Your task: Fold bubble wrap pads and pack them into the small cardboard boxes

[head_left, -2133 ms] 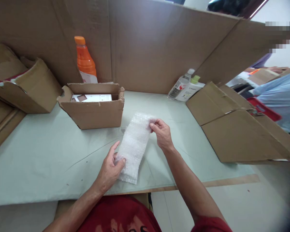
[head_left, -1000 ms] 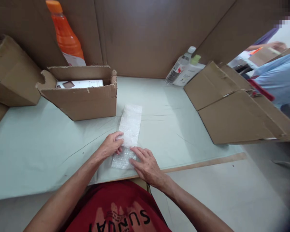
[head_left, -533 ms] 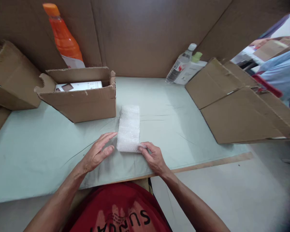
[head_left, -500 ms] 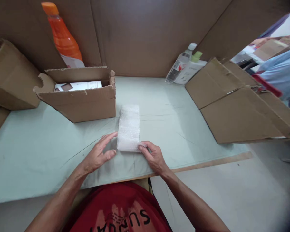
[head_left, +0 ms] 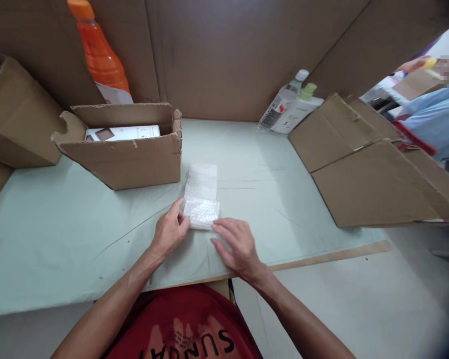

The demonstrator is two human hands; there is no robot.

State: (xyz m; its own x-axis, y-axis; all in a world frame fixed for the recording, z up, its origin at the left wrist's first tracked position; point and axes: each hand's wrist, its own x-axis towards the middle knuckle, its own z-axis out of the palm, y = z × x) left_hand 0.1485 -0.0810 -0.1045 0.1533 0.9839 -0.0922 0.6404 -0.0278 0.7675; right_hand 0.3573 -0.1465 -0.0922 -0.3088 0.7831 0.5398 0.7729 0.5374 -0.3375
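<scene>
Bubble wrap: a white, partly folded strip of bubble wrap [head_left: 201, 198] is laid flat near the middle of the desk, its near end doubled over into a thicker pad, its far end stretched toward the open box.
Left hand: the left hand [head_left: 169, 232] is set against the near left corner of the strip; the fingers [head_left: 181, 204] are curled on its edge, pinching the folded end.
Right hand: the right hand [head_left: 236, 247] is laid palm down just beside the near right corner; its fingers [head_left: 220, 224] are spread and released, with the tips at the edge of the strip.
Desk: a pale green, lightly creased cloth-covered desk [head_left: 60, 224] is seen, with a bare wooden front edge close to the hands; open room is left to the left of the hands and between the strip and the flattened cartons.
Open box: a brown corrugated cardboard box [head_left: 130, 152] with torn flaps is stood just beyond the strip; a white flat item inside is only partly seen.
Right side: flattened brown cardboard cartons [head_left: 366, 169] are spread on the desk's right part, their far edge cut off.
Back wall: a tall cardboard screen [head_left: 228, 55] is stood behind; an orange plastic bottle [head_left: 99, 52] is half hidden by the box, and a clear plastic bottle [head_left: 280, 102] is leaned at the right.
</scene>
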